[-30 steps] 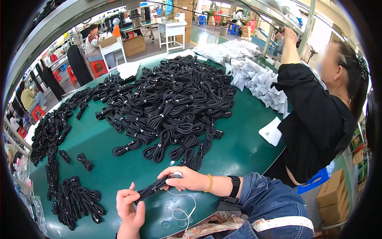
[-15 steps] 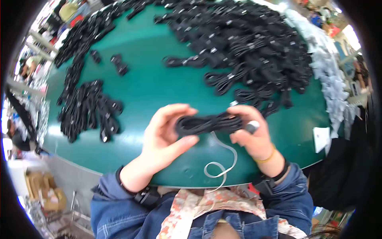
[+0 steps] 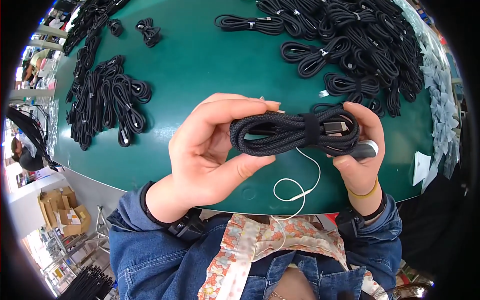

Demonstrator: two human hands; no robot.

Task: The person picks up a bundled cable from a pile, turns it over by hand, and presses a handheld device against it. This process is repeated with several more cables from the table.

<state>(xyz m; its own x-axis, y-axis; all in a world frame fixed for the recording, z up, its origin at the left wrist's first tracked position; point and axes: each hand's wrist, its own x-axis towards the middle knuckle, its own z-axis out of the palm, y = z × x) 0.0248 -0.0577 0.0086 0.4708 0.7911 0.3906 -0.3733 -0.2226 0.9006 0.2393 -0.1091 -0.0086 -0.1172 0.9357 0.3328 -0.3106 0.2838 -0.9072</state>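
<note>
Stretched between my hands is a coiled black braided cable, bound at its middle by a black strap. A metal-tipped plug lies along the coil near the strap. My left hand is closed on the coil's left end, fingers above and thumb below. On the right end, my right hand grips the coil with finger and thumb. A small grey and white rounded thing is tucked in the right palm; its kind I cannot make out. Below the coil, a thin white cord curls over the green table.
Bundled black cables form a big pile at the far right and a smaller heap at the left. One loose bundle lies farther back. A white card sits by the right edge. Cardboard boxes stand on the lower left.
The cable bundle is now closer and larger in view, with its strap and plug facing up. The table and piles appear shifted upward as the view has tilted down.
</note>
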